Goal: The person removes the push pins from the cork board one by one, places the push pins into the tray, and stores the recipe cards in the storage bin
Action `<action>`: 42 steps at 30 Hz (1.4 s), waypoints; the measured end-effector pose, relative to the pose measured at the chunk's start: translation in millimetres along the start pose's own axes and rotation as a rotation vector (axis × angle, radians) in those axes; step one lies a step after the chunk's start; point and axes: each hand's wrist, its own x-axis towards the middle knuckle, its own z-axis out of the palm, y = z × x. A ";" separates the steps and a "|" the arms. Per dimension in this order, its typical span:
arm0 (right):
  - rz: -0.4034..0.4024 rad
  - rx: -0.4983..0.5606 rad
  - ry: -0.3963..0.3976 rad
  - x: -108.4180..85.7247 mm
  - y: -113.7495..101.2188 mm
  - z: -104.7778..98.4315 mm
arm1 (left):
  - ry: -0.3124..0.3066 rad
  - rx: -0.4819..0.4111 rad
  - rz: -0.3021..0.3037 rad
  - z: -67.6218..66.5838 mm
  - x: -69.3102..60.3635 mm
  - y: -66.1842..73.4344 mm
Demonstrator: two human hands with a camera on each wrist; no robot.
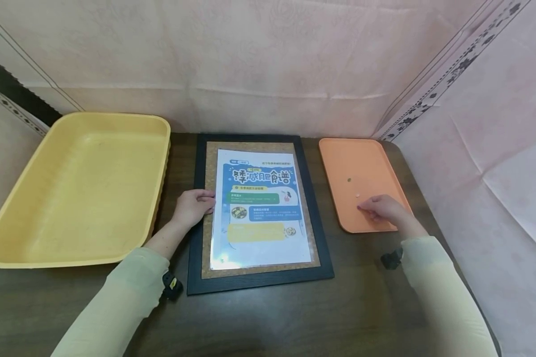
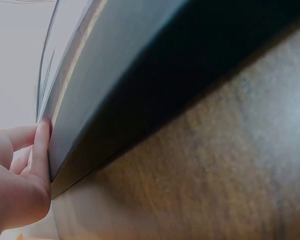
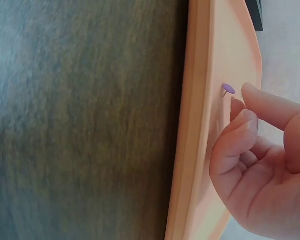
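Note:
A laminated poster (image 1: 261, 253) with blue, green and yellow blocks lies on a black-framed corkboard (image 1: 328, 270). My left hand (image 1: 193, 208) reaches over the left side of the frame, thumb and fingertips pinching the poster's left edge. In the left wrist view, that hand (image 2: 25, 175) meets the edge beside the frame. Over an orange tray (image 1: 362, 158), my right hand (image 1: 384, 208) bends its fingers low near the surface. A purple thumbtack (image 3: 229, 89) shows just beyond the bent right fingers (image 3: 247, 120); whether they touch it or pinch something is unclear.
A green speck (image 1: 349, 179) and a pale one (image 1: 358, 195) lie on the tray. To the left stands a large yellow basin (image 1: 85, 188). Pink cloth (image 1: 250, 59) hangs behind the dark wooden table (image 1: 268, 317) and along its right side.

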 end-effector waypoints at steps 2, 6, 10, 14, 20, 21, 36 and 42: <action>-0.008 0.023 0.011 -0.3 2.2 0.1 | 0.000 0.001 0.003 0.4 0.2 -0.8; -0.029 0.069 0.014 -2.7 3.1 -0.2 | -0.013 0.003 0.001 0.1 0.2 -1.3; -0.033 0.082 0.009 -5.4 1.1 -0.7 | -0.021 0.000 0.001 -0.4 -0.7 -0.2; -0.048 0.082 0.016 -4.3 -3.4 -1.1 | -0.011 -0.008 -0.010 -3.8 -0.7 -0.6; -0.088 0.192 -0.025 -10.2 -7.6 2.9 | -0.008 -0.027 -0.066 -1.7 -2.2 0.4; -0.092 0.236 -0.041 -12.3 -7.3 3.9 | -0.011 -0.031 -0.073 0.2 -2.4 1.3; -0.328 0.477 -0.249 -35.0 -36.0 33.6 | -0.103 -0.085 -0.006 7.0 -9.8 14.2; -0.398 0.522 -0.323 -41.0 -49.0 45.5 | -0.103 -0.161 0.048 -5.2 -20.4 19.5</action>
